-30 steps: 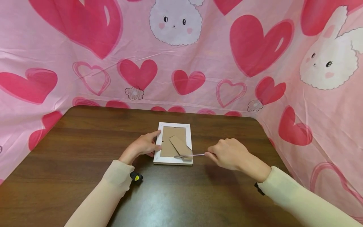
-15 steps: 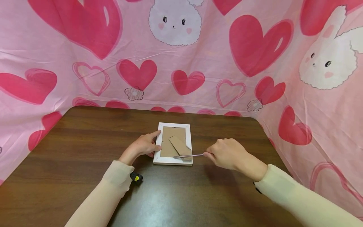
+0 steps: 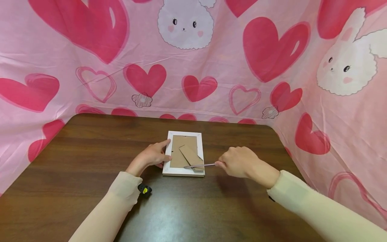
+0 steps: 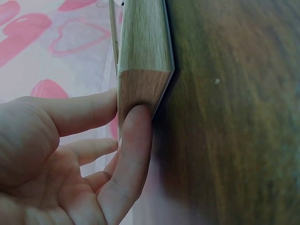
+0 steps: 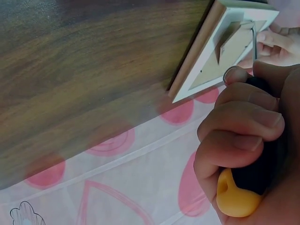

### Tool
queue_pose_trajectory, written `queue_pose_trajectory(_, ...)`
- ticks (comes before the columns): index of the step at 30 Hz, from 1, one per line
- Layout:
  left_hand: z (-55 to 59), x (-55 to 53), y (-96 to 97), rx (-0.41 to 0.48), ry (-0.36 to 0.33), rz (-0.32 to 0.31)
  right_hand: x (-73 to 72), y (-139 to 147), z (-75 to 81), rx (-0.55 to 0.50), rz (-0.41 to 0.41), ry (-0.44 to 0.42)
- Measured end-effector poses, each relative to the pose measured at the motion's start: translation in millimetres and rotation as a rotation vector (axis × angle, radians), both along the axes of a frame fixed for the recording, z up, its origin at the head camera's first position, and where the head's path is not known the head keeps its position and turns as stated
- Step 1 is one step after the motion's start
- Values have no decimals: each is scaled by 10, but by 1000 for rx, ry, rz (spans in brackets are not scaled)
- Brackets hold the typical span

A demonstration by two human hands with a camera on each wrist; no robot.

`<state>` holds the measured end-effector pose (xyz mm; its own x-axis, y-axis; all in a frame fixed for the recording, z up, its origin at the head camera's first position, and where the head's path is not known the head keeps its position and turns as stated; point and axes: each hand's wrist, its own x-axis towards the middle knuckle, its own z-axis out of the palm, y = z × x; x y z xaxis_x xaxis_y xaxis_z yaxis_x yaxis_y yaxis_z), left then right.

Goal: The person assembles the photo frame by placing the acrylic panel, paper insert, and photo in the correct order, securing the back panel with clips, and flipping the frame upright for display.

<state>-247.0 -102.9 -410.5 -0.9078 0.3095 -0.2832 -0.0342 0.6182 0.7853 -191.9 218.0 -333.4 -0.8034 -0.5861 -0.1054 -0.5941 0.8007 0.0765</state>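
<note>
A white picture frame [image 3: 200, 144] lies face down on the table, its brown backing board [image 3: 177, 158] and slanted stand flap [image 3: 191, 154] showing. My left hand [image 3: 151, 155] grips its left edge. In the left wrist view, the thumb is at the back face and a bent finger presses the wooden side [image 4: 143, 86]. My right hand [image 3: 240, 163] wraps round a screwdriver [image 5: 241, 194] with a black and yellow handle. The thin metal shaft [image 3: 207, 165] reaches left across the flap's lower end, its tip at the backing's lower edge.
The dark wooden table [image 3: 96, 158] extends around the frame. Pink cloth [image 3: 169, 84] printed with hearts and rabbits hangs along its back and sides. A black wrist strap with a yellow spot [image 3: 145, 190] sits at the left cuff.
My right wrist and forearm have shifted slightly left, while the screwdriver tip stays at nearly the same place on the frame. The left hand keeps its hold.
</note>
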Motion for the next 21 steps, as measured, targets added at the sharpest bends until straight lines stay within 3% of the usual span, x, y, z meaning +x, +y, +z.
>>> queue_pose_trajectory(21, 26, 0, 2, -20, 1, -11, -90, -61, 25, 67, -93, -150)
